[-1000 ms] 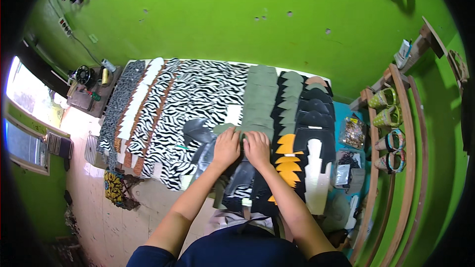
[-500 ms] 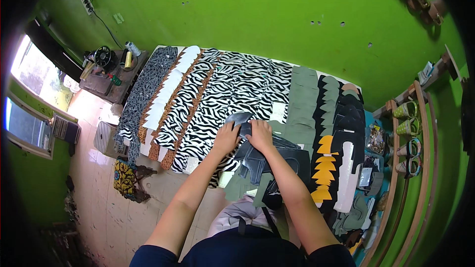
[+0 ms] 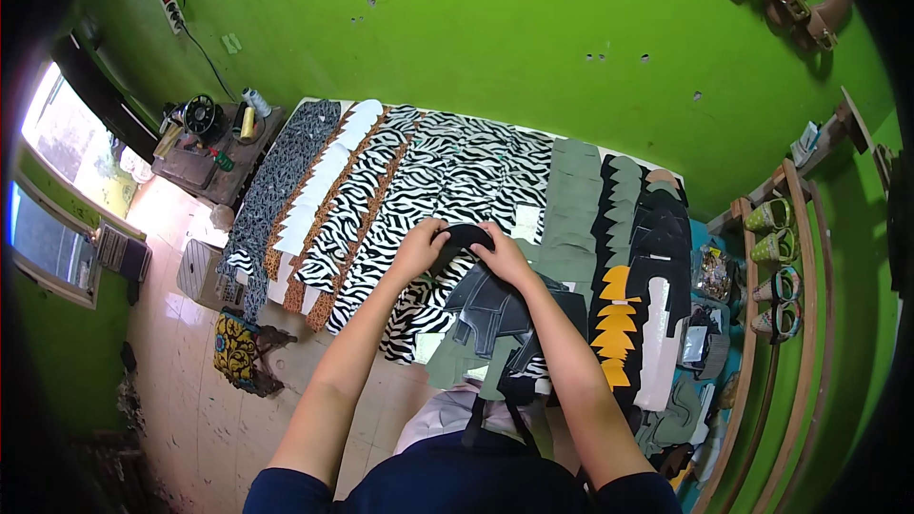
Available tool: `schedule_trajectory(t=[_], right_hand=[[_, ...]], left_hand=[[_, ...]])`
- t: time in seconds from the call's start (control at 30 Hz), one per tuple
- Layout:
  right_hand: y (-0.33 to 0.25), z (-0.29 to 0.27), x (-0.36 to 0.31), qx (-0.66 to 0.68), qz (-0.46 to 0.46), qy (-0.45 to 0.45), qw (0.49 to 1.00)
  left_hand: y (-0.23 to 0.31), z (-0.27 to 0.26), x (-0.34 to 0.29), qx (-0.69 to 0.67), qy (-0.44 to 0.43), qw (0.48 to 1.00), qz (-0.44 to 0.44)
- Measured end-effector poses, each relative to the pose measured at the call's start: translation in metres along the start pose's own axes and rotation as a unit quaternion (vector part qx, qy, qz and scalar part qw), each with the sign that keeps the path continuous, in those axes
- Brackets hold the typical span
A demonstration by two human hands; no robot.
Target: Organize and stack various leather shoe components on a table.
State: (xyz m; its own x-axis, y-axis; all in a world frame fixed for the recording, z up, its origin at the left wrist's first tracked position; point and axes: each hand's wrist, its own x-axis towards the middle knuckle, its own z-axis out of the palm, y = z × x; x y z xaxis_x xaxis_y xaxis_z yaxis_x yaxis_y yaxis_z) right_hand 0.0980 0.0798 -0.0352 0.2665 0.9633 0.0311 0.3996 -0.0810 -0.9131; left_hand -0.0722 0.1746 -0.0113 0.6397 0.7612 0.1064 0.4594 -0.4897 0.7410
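Note:
My left hand (image 3: 418, 249) and my right hand (image 3: 506, 255) hold a curved black shoe-upper piece (image 3: 465, 236) between them. Thumbs and fingers pinch its two ends, and its matte side faces up. Below it lies a pile of dark, stitched upper pieces (image 3: 490, 305), partly covered by my right forearm. Grey-green cut pieces (image 3: 451, 362) stick out at the table's near edge, by my lap. Overlapping rows of zebra-print pieces (image 3: 381, 190) spread under and to the left of my hands. To the right run rows of grey-green pieces (image 3: 571, 190).
Orange scalloped pieces (image 3: 617, 328) and a white strip (image 3: 655, 347) lie at the right. A wooden rack (image 3: 804, 324) holds several shoes there. Far left stands a sewing machine (image 3: 202, 119), with a patterned bag (image 3: 238, 352) on the floor. A green wall (image 3: 476, 29) closes the back.
Both hands have lifted the black piece slightly off the pile and bent it into an arch. Its shiny face showed before; now a matte one does. My view has shifted slightly.

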Motion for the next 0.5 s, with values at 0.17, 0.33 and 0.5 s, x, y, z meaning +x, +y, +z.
schedule_trajectory(t=[0.17,0.33,0.5], right_hand=[[0.029,-0.043,-0.011,-0.009,0.011,0.029,0.999],[0.066,-0.122,-0.047,-0.065,0.053,0.046,0.995],[0.125,-0.208,-0.095,-0.046,0.057,0.159,0.985]], left_hand=[[0.026,0.028,0.021,-0.060,-0.061,0.996,-0.038],[0.076,0.095,0.039,-0.021,-0.128,0.991,-0.025],[0.132,0.191,0.051,-0.023,-0.167,0.985,0.020]])
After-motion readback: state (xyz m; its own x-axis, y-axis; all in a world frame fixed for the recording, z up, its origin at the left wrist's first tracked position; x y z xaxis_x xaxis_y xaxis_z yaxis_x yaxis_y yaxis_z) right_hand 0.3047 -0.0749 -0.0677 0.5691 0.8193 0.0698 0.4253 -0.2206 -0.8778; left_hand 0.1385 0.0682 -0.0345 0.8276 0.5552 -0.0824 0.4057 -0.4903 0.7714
